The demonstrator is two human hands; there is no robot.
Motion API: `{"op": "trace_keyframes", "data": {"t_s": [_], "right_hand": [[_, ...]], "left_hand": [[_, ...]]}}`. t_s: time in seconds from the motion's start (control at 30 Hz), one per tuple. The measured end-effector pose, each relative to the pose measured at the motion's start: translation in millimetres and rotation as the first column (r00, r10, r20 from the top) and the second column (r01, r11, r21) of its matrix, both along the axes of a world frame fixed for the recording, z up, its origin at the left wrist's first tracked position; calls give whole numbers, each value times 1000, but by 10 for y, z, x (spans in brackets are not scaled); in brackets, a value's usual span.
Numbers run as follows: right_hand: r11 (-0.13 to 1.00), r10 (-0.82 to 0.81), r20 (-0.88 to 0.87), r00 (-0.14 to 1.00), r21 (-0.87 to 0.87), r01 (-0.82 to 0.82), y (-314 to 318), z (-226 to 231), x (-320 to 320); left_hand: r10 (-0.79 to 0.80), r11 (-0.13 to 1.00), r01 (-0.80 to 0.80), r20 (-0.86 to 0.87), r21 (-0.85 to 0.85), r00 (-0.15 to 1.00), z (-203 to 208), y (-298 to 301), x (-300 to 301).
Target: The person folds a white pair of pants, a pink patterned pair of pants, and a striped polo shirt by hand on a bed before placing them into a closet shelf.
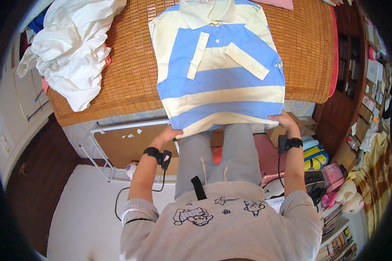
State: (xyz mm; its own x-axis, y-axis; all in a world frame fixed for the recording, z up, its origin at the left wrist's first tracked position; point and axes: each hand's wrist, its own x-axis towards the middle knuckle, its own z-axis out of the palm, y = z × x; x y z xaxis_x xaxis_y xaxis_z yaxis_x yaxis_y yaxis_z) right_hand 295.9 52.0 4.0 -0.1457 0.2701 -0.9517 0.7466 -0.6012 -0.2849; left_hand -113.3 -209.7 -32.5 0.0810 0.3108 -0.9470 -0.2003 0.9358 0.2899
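A polo shirt (217, 87) with wide blue and cream stripes lies front up on a brown bamboo mat (130, 78), its collar at the far end. Both sleeves are folded inward across the chest, and their cream cuffs slant over the front. My left hand (170, 134) grips the left corner of the hem. At the right corner, my right hand (284, 119) has its fingers closed on the hem. Between the hands the hem hangs over the mat's near edge, above my legs. The fingertips under the cloth are partly hidden.
A crumpled white cloth (74, 48) lies on the mat at the left. Below the mat's edge, a framed board (130, 148) leans at the left. Boxes, bags and a plush toy (349, 196) crowd the right side, beside a dark wooden cabinet (342, 82). Cables run from both wrist straps.
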Motion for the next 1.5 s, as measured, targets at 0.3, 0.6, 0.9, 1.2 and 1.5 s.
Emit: {"op": "trace_keyframes", "data": {"t_s": [0.3, 0.6, 0.9, 1.2, 1.5], "right_hand": [[808, -575, -63, 816, -200, 554, -46, 323, 280], [776, -621, -122, 774, -239, 584, -314, 504, 547], [847, -514, -5, 858, 154, 508, -478, 641, 304], [811, -555, -44, 831, 195, 552, -747, 829, 314], [788, -509, 31, 860, 417, 452, -1160, 312, 787]], "left_hand": [[476, 879, -476, 76, -15, 876, 326, -292, -145], [699, 709, -681, 54, -181, 713, 928, -203, -127], [597, 802, -598, -30, -23, 802, 615, -566, -48], [422, 882, -373, 129, -289, 897, 1235, -241, 21], [117, 976, -61, 268, -208, 956, 1044, -590, -36]]}}
